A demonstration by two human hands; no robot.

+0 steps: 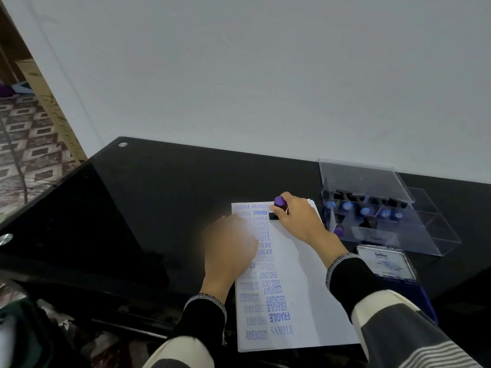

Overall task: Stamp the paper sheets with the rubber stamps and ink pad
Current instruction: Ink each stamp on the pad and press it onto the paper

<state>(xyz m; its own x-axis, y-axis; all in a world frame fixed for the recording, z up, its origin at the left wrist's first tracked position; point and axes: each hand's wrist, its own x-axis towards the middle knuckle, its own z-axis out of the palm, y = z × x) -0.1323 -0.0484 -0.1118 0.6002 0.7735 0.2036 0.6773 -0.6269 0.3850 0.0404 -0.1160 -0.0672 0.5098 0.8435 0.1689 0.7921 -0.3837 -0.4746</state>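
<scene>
A stack of white paper sheets [300,282] lies on the black glass table; its top sheet carries several blue imprints down the left half. My right hand [300,219] grips a rubber stamp [279,205] with a purple knob and black base, set down on the sheet's far edge. My left hand [231,248] rests flat on the sheet's left side, fingers spread over the imprints. The ink pad [385,264] sits to the right of the paper with its lid raised; my right sleeve hides its near part.
A clear plastic box [372,208] holding several more purple-knobbed stamps stands open at the back right, beyond the ink pad. The table [159,197] runs along a white wall. Patterned floor and a cardboard box show at far left.
</scene>
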